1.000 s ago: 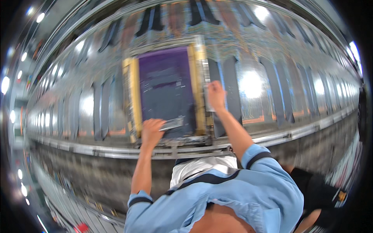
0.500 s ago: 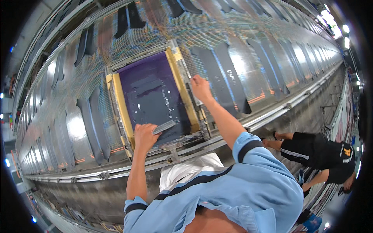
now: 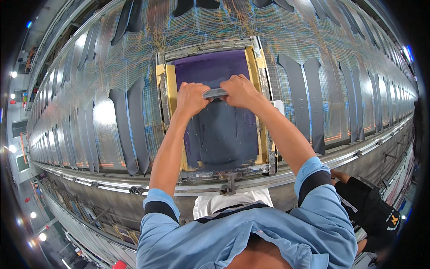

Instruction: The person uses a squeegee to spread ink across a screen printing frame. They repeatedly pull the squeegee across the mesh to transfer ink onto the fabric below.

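Note:
A printing screen with a worn frame (image 3: 204, 50) and yellow tape along its sides lies on the long table in front of me. Its purple mesh (image 3: 215, 62) is coated with dark grey ink (image 3: 221, 134) over the middle and near part. My left hand (image 3: 192, 99) and my right hand (image 3: 242, 91) are both closed round a grey squeegee (image 3: 215, 93), one at each end. The squeegee lies crosswise over the upper half of the mesh. My fingers hide its two ends.
Dark grey fabric pieces (image 3: 298, 83) lie in rows along the shiny table, left (image 3: 136, 114) and right of the screen. A metal rail (image 3: 313, 167) runs along the near edge, with a clamp (image 3: 230, 184) at the frame. A person in black (image 3: 371, 206) is at the lower right.
My right hand has left the frame's right side and taken hold of the squeegee. The squeegee has moved from the near end toward the far part. Dark ink covers the pale marks.

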Motion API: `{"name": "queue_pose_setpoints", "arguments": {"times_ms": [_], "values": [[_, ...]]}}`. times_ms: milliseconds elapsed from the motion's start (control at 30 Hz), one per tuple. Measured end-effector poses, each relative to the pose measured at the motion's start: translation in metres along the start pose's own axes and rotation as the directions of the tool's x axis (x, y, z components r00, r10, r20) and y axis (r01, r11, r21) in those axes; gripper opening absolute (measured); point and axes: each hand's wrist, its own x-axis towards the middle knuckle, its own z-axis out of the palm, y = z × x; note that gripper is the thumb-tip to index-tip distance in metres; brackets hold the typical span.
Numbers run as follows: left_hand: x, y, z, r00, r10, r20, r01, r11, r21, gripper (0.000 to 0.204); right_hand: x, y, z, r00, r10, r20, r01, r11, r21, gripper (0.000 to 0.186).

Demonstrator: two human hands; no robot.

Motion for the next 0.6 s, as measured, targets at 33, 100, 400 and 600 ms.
{"name": "queue_pose_setpoints", "arguments": {"times_ms": [33,100,400,600], "values": [[-0.005,0.001,0.002,1.000,-0.002,-0.025,0.002,1.000,-0.015,0.012,-0.001,0.000,0.009,1.000,-0.013,-0.009,0.013,1.000,-0.014,0.019],[-0.021,0.006,0.013,1.000,0.016,-0.007,-0.016,1.000,-0.001,0.010,-0.015,-0.004,0.021,1.000,-0.012,-0.022,0.012,0.999,-0.035,0.020],[-0.153,0.073,0.029,0.998,0.062,-0.015,-0.063,0.993,-0.101,0.024,-0.147,-0.070,0.044,0.996,-0.086,-0.004,0.086,0.996,0.020,0.019],[-0.048,0.020,0.014,0.992,0.110,-0.056,-0.107,0.993,0.043,0.015,-0.047,-0.024,0.005,0.998,-0.017,0.053,0.024,0.991,-0.131,0.017]]}}
